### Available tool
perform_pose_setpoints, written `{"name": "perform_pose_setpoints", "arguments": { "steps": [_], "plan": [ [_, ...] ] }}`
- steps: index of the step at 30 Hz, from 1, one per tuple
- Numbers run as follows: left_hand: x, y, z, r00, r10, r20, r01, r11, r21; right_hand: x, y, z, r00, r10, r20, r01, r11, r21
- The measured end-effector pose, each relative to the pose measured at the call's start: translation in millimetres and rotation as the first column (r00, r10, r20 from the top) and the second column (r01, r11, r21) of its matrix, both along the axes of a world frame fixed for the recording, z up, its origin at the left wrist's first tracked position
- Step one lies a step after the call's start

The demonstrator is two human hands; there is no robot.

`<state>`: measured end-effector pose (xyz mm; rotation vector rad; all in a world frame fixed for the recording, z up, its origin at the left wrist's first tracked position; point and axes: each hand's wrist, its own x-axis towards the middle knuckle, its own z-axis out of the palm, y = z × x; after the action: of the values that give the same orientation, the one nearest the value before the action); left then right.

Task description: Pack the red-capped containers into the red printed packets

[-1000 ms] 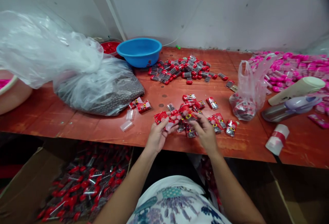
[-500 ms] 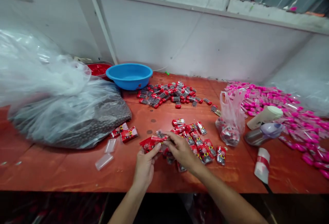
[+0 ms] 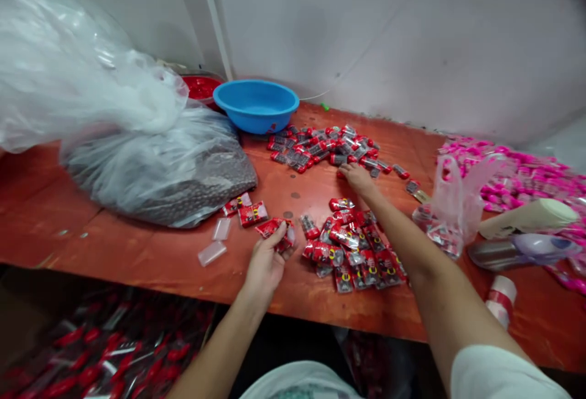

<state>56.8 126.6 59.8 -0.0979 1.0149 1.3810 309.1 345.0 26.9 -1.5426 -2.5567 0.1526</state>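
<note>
My left hand [image 3: 268,258] is closed, with the thumb on top, around red printed wrappers [image 3: 280,232] above the front middle of the table. Stretched out to the far side, my right hand [image 3: 358,178] has its fingers bent down over a small red-capped container [image 3: 340,174] at the front edge of a pile of clear, red-ended containers [image 3: 320,146]. Its fingertips are partly hidden. Between the hands lies a heap of red wrapped packs [image 3: 361,246]. One clear container with a red end [image 3: 309,226] rests beside my left hand.
At left sits a big clear bag [image 3: 160,173] of dark beads, with red packets [image 3: 253,214] and clear plastic pieces [image 3: 212,253] before it. A blue basin [image 3: 256,106] stands behind. Rightward are a thin plastic bag [image 3: 446,210], a bottle [image 3: 517,251] and pink pieces [image 3: 526,173].
My right hand has left the wrappers and moved away to the container pile. My left hand keeps the wrappers. The heap in front shows another pack, and the view has tilted down.
</note>
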Motion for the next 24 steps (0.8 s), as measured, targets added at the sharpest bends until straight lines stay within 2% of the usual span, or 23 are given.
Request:
{"name": "perform_pose_setpoints", "arguments": {
  "steps": [3,6,9,10,12,14,16,18,20,24],
  "plan": [
    [0.3,-2.1,-0.4,0.999,0.006,0.032,-0.005,0.999,-0.040,-2.5,-7.8,-10.7,0.997,0.082,0.009,-0.082,0.996,-0.045],
    [6.2,-5.7,2.1,0.999,-0.006,0.045,0.009,0.998,-0.069,-3.9,-24.4,-12.9,0.993,0.118,0.005,-0.117,0.990,-0.075],
    [14.1,-9.8,7.0,0.999,-0.006,0.054,0.010,0.997,-0.072,-5.3,-48.0,-2.6,0.995,0.104,-0.009,-0.104,0.992,-0.073],
    [16.4,-11.2,8.8,0.998,-0.006,0.056,0.010,0.998,-0.067,-7.5,-59.3,3.7,0.996,0.079,-0.050,-0.081,0.995,-0.054],
    [19.8,-13.9,12.0,0.998,-0.009,0.059,0.013,0.998,-0.059,-16.2,-90.2,19.4,0.971,0.016,-0.238,-0.018,1.000,-0.009],
    [22.1,-16.5,14.3,0.998,-0.014,0.058,0.016,0.999,-0.048,-29.8,-131.9,35.7,0.850,-0.011,-0.527,0.004,1.000,-0.015],
    [24.5,-18.8,15.5,0.999,-0.008,0.052,0.010,0.999,-0.031,-45.2,-178.6,48.2,0.717,-0.006,-0.698,-0.087,0.991,-0.098],
    [28.0,-21.2,16.0,0.999,-0.009,0.043,0.009,1.000,-0.003,-59.1,-220.6,53.2,0.637,-0.032,-0.770,-0.156,0.973,-0.169],
    [32.8,-23.9,16.2,0.999,-0.022,0.026,0.021,0.999,0.029,-69.2,-249.8,50.9,0.575,-0.083,-0.814,-0.142,0.970,-0.199],
    [41.8,-31.0,15.6,0.999,-0.044,-0.018,0.045,0.996,0.074,-77.0,-270.4,37.1,0.462,-0.235,-0.855,-0.020,0.961,-0.275]
  ]
}}
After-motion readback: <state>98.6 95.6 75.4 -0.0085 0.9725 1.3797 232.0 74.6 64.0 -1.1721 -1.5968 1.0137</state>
